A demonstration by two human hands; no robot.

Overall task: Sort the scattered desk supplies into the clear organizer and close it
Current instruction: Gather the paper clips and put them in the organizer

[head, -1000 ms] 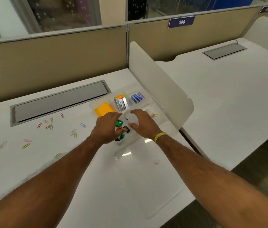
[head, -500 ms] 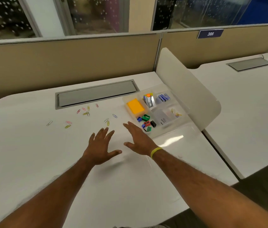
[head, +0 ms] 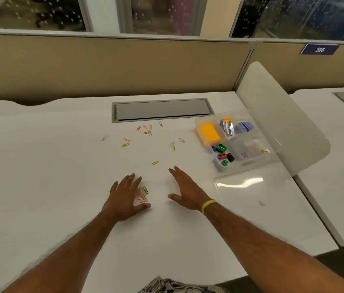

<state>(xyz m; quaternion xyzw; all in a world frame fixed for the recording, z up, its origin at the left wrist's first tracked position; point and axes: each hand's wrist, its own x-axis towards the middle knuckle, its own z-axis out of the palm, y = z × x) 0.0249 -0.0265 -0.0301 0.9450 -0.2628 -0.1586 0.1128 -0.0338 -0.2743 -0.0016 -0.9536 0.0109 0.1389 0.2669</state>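
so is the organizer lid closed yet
No, the lid lies flat on the desk, in front of the open organizer.

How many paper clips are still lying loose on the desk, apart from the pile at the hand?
13: one far left, two left-centre, six near the grommet, three right, one nearest the hands. The pile by the left hand may hide more.

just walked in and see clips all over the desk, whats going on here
A person is tidying a white desk. The left hand lies flat beside a small pile of coloured paper clips; the right hand is open and empty. More loose coloured paper clips lie farther back. The clear plastic organizer is open, its lid flat in front.
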